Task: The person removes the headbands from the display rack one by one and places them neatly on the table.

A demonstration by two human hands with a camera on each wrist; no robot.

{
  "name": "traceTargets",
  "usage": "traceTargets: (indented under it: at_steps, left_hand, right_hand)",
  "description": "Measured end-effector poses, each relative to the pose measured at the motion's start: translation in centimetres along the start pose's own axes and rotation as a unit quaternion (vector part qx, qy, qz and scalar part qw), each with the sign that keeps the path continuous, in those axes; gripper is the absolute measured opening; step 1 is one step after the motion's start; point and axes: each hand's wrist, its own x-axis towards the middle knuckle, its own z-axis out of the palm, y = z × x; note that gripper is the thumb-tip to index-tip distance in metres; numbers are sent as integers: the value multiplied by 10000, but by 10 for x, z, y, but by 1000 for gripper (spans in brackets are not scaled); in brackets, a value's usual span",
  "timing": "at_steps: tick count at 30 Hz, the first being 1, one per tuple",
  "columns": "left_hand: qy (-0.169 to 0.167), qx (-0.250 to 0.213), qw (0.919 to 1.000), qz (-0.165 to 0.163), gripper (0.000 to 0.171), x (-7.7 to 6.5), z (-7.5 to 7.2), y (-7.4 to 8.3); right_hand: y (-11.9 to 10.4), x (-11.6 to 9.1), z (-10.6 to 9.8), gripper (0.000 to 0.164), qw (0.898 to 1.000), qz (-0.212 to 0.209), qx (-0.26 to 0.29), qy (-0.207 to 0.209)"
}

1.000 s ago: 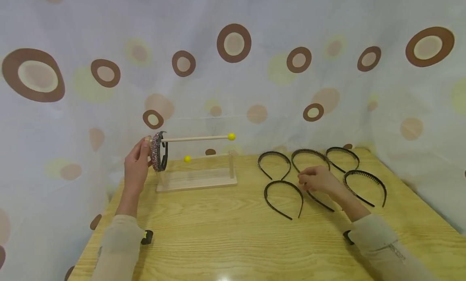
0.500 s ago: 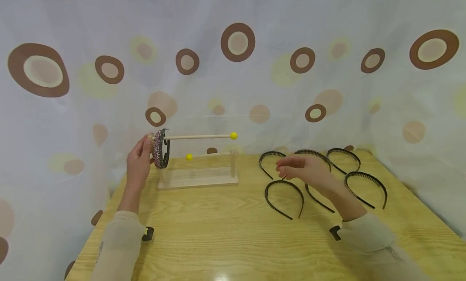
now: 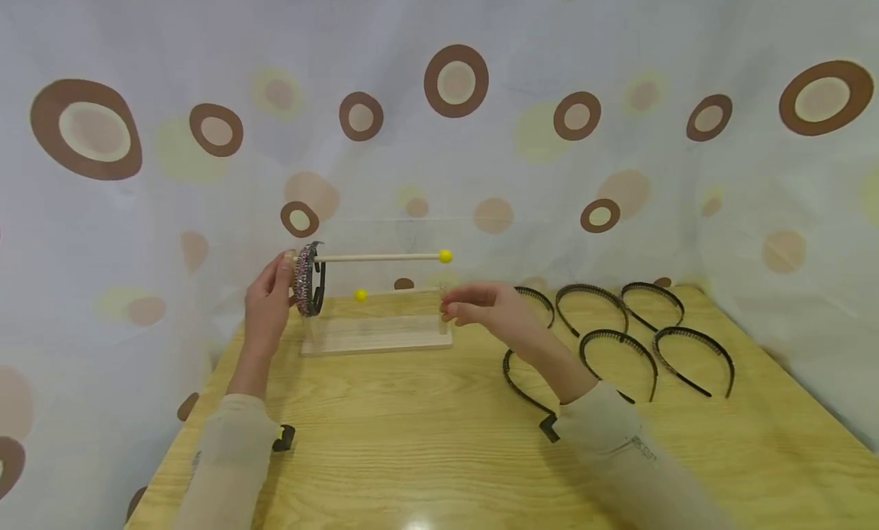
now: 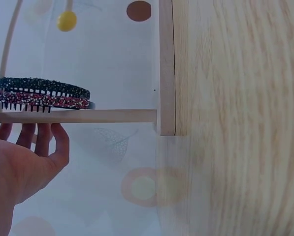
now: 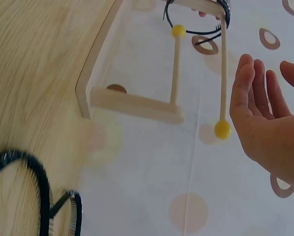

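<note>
At the left of the table, my left hand [image 3: 266,307] grips the top of the left upright [image 4: 122,116] of a pale wooden stand [image 3: 378,336]. Rods tipped with yellow balls run out sideways from the stand's posts. Glittery toothed headbands [image 4: 43,93] hang bunched on the upper rod [image 3: 384,258], close against the left hand. My right hand [image 3: 501,313], fingers loosely bent and holding nothing, is raised in front of the stand's right post. In the right wrist view its fingers [image 5: 244,88] are beside the upper rod's yellow ball [image 5: 222,129].
Several black toothed headbands [image 3: 621,333] lie on the right of the wooden table [image 3: 412,438]. The right forearm partly covers the nearest ones on the left. A patterned curtain [image 3: 384,164] closes off the back and sides.
My right hand has moved left, from over the headbands on the table to the stand's right side. The left hand keeps its grip on the upright.
</note>
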Motion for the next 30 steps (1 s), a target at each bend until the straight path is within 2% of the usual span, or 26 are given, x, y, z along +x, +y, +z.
traceTargets:
  at_steps: [4,6,12,16,22,27,30]
  left_hand:
    - [-71,5,9999,-114,57,-7,2,12]
    - [-74,-23,9999,-108,56,-7,2,13]
    - [74,18,9999,84,64,6,-1,-9]
    - [115,59,9998,118,68,6,-1,-10]
    - [108,-7,9999,110,67,7,0,-5]
    - [128,-69,9999,70,63,6,1,-6]
    - [123,-144,9998,1,60,4,1,-5]
  right_hand:
    - [5,20,26,24,9986,-132,506,88]
    - [6,31,40,24,9969,-140,759,151]
    - [10,63,82,25,9887,-143,1405,507]
    - [7,78,110,23,9827,-28,1675,788]
    - [8,98,143,21,9749,-50,1870,1211]
    - [27,113,168,23,9738,227,1626,1573]
    - [39,118,180,27,9759,430,1408,1612]
